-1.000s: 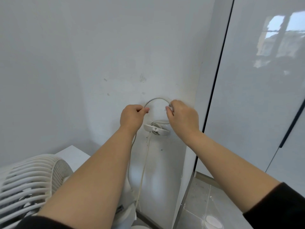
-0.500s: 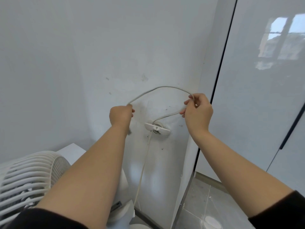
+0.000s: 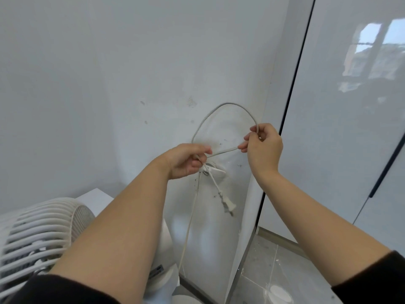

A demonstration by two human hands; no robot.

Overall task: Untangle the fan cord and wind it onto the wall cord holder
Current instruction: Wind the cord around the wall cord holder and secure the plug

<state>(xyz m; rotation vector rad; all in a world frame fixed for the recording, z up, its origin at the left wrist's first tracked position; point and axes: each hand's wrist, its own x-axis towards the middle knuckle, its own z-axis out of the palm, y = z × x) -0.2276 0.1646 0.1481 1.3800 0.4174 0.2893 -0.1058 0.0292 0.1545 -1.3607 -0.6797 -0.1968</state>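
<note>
Below the left hand point(image 3: 186, 160) stands the white fan point(image 3: 41, 233). Both hands pinch the fan cord point(image 3: 225, 105), which arches between them; the right hand point(image 3: 264, 148) is higher. The wall cord holder point(image 3: 215, 171) sits just beside the left hand, and the plug point(image 3: 228, 204) dangles beneath it.

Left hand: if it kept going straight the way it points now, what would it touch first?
Probably the wall cord holder, just beyond the left hand, which pinches the cord. Depth is unclear, but they look nearly touching.
</note>
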